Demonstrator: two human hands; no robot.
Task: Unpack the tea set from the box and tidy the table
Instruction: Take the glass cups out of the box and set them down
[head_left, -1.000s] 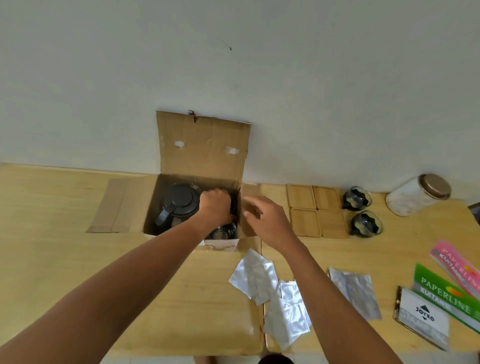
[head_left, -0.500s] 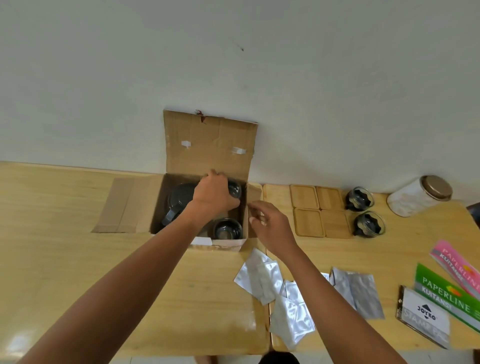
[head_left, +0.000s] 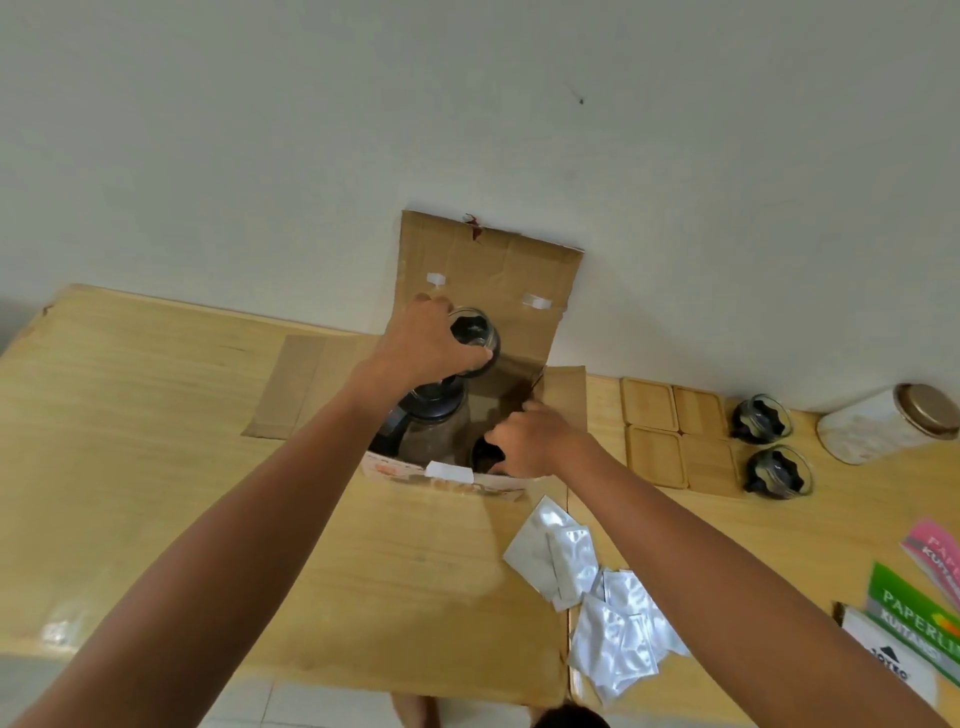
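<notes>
An open cardboard box (head_left: 488, 280) stands against the wall on the wooden table (head_left: 156, 415). My left hand (head_left: 423, 345) holds a glass cup (head_left: 475, 338) with dark packing inside, lifted above the box. A teapot with a dark lid (head_left: 431, 415) remains inside the box. My right hand (head_left: 530, 441) reaches into the box's right side, over another cup (head_left: 483, 457); whether it grips the cup is hidden. Two unpacked glass cups (head_left: 761, 418) (head_left: 776, 472) stand right of several wooden coasters (head_left: 675, 441).
A white jar with a gold lid (head_left: 883, 426) lies at the far right. Silver foil pouches (head_left: 587, 587) lie scattered in front of the box. Paper packs and a booklet (head_left: 914, 608) sit at the right edge. The box's left flap (head_left: 296, 384) lies flat on the table.
My left hand has lifted a glass cup up out of the box. My right hand has moved from the box's right flap down into the box.
</notes>
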